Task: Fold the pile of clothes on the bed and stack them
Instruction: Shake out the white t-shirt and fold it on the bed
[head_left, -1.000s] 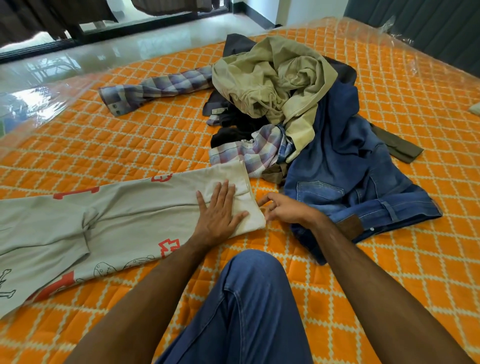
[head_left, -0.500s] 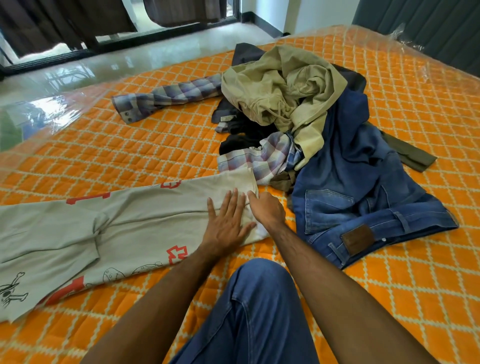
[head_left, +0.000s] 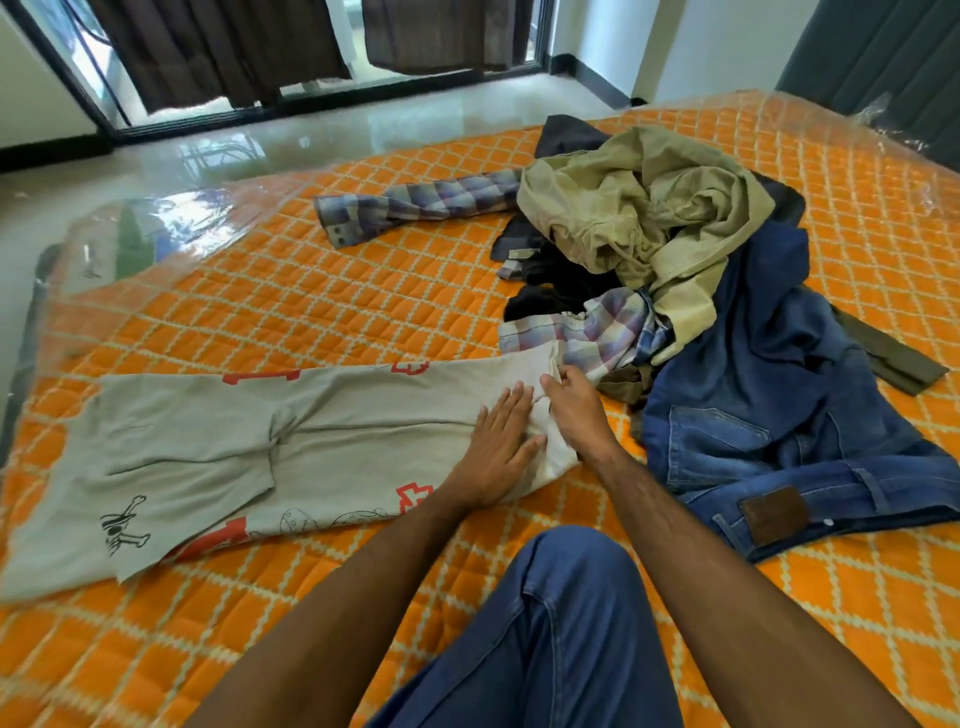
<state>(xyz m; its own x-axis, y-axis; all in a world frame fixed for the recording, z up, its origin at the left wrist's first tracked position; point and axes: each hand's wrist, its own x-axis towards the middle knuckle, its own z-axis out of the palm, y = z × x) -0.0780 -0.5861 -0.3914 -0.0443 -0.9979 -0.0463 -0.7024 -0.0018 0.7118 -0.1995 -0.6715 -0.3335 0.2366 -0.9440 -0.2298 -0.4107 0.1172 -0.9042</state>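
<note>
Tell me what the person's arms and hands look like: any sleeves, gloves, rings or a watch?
Both arms are bare from the frame's bottom edge to the wrist; no sleeve shows in this view. The left hand and the right hand have no gloves, and no ring, watch or bracelet is visible on either. The only clothing seen on the person is blue denim jeans over the raised knee.

A pale grey T-shirt lies flat and lengthwise on the orange quilted bed, printed with red marks and a black skull-and-bones drawing near its left end; its right end is folded over. Beside it to the right sits an unfolded pile: crumpled khaki trousers on top, a plaid shirt with one sleeve stretched leftward, dark garments, and blue jeans spread at the right.
</note>
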